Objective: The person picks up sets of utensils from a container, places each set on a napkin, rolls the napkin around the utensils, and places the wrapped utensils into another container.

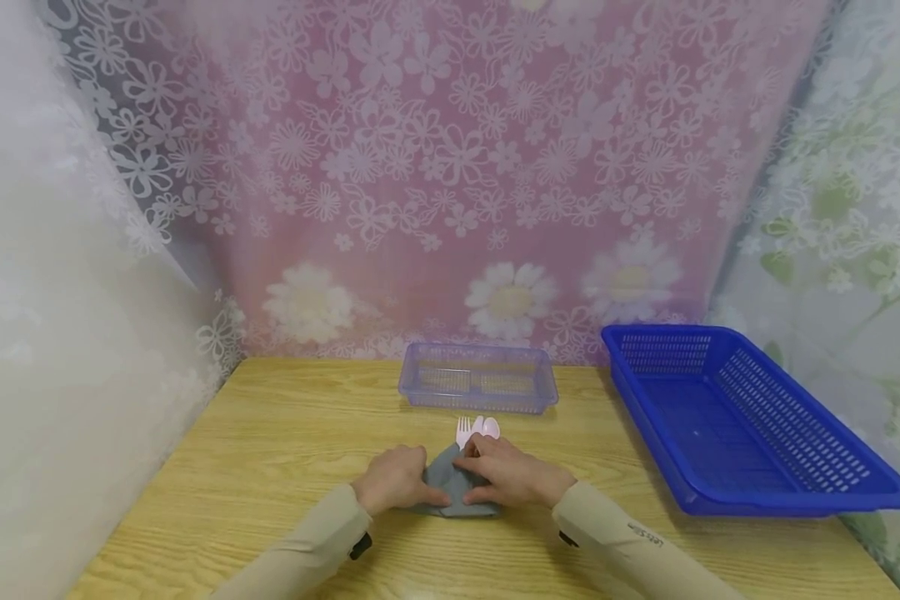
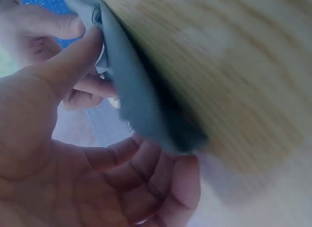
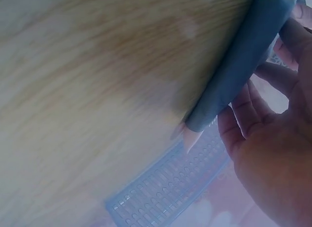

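Grey cloth [image 1: 444, 477] lies on the wood table [image 1: 285, 450], near edge centre, folded over pink cutlery: fork [image 1: 462, 429], knife [image 1: 477, 425] & spoon [image 1: 491, 427] stick out past its far end, side by side, fork leftmost. L hand [image 1: 396, 482] grips the cloth's L side, thumb on top near the front edge, other fingers curled at the side. R hand [image 1: 516, 477] holds the R side, thumb low, fingers bent & pinching the fabric; R wrist view shows that edge as a rounded fold, a pink tip poking out the end. Thumbs close together but apart. Clear lilac basket [image 1: 420, 398] sits just beyond the cutlery; bigger blue basket [image 1: 795, 502] off to R, well apart fr. the cloth. Flowered curtain [image 1: 457, 167] behind.
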The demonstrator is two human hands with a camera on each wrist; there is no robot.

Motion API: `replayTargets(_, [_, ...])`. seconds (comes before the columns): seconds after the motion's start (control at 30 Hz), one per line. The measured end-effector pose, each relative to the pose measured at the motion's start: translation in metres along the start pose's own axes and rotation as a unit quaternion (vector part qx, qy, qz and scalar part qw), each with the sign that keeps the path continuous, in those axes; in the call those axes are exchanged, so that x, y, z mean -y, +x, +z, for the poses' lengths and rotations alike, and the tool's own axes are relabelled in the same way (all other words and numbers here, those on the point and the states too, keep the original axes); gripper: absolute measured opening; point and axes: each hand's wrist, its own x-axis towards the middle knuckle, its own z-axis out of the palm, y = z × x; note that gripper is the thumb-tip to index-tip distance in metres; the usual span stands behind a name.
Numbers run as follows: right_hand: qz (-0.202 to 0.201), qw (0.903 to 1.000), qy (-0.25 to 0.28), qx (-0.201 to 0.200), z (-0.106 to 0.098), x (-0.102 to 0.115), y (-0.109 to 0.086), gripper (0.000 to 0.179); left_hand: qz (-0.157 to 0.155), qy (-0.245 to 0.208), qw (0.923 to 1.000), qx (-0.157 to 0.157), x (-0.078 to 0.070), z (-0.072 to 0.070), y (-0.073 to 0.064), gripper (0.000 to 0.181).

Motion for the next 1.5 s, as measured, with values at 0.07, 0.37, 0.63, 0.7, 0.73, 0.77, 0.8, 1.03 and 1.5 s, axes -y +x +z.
replayTargets(0.07, [-0.001,1.0,0.001,-0.001,0.0,0.0,0.0,0.055,-0.002,-0.012,0.9999,0.003,0.001,0.0,0.002,0.046])
replayTargets(0.37, [0.016,0.9997,0.015,0.008,0.0,-0.003,0.0,0.059,-0.028,-0.165,0.9851,0.039,0.01,-0.002,0.012,0.035])
replayTargets(0.63, [0.025,0.9994,0.026,0.002,0.002,-0.004,0.001,0.067,-0.046,-0.244,0.9671,0.054,0.011,0.002,0.018,0.03])
replayTargets(0.7, [0.027,0.9991,0.034,0.0,0.002,-0.003,0.001,0.065,-0.046,-0.242,0.9676,0.055,0.01,0.002,0.019,0.033])
replayTargets(0.73, [0.028,0.9989,0.037,-0.002,0.002,-0.003,0.002,0.064,-0.045,-0.242,0.9677,0.054,0.009,0.002,0.019,0.036])
replayTargets(0.77, [0.03,0.9987,0.041,-0.003,0.002,-0.002,0.002,0.062,-0.043,-0.241,0.9681,0.053,0.009,0.002,0.019,0.038])
replayTargets(0.8, [0.033,0.9985,0.043,-0.003,0.001,-0.002,0.002,0.061,-0.04,-0.24,0.9686,0.051,0.009,0.003,0.02,0.039])
replayTargets(1.03, [0.05,0.9971,0.058,-0.004,-0.001,-0.001,0.002,0.062,-0.022,-0.267,0.9621,0.049,0.006,0.003,0.02,0.017])
replayTargets(1.5, [0.054,0.9969,0.054,-0.017,0.001,-0.002,0.004,0.06,-0.017,-0.323,0.9447,0.052,-0.006,0.008,0.025,0.016])
